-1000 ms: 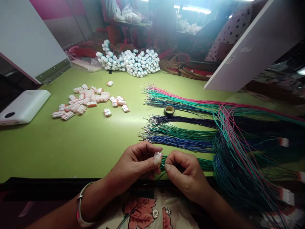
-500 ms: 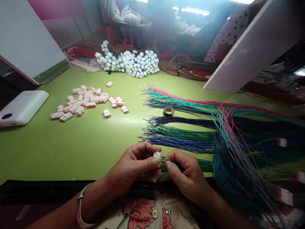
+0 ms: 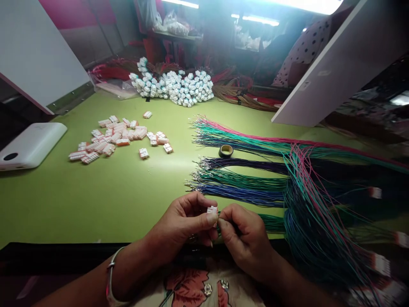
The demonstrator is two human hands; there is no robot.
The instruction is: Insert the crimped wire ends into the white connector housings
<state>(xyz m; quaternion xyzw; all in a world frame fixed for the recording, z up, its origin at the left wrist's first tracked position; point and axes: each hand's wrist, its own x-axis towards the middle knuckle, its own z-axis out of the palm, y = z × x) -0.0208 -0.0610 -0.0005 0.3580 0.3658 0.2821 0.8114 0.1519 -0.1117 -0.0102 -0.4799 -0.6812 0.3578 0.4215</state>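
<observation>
Between the thumb and fingers of my left hand [image 3: 188,219] is a small white-and-orange connector housing [image 3: 212,210], held near the table's front edge. My right hand [image 3: 243,232] is closed in a pinch right against the connector's right side. A thin wire seems to be in that pinch, mostly hidden by the fingertips. Green wires [image 3: 271,222] lie on the table behind my right hand. Farther back are bundles of blue wires [image 3: 243,192] and dark purple wires [image 3: 255,164], their metal-tipped ends pointing left.
Loose connector housings [image 3: 108,138] are heaped at left, beside a white power bank [image 3: 32,143]. A tape roll [image 3: 226,151] sits among the wires. White connectors [image 3: 185,87] are piled at the back. Wired connectors [image 3: 380,264] and a tangled wire bundle [image 3: 306,221] occupy the right. White panels [image 3: 319,72] flank the table.
My right hand has moved slightly left, so its pinch now meets the connector. My left hand still holds the connector in nearly the same place. The view has shifted a little.
</observation>
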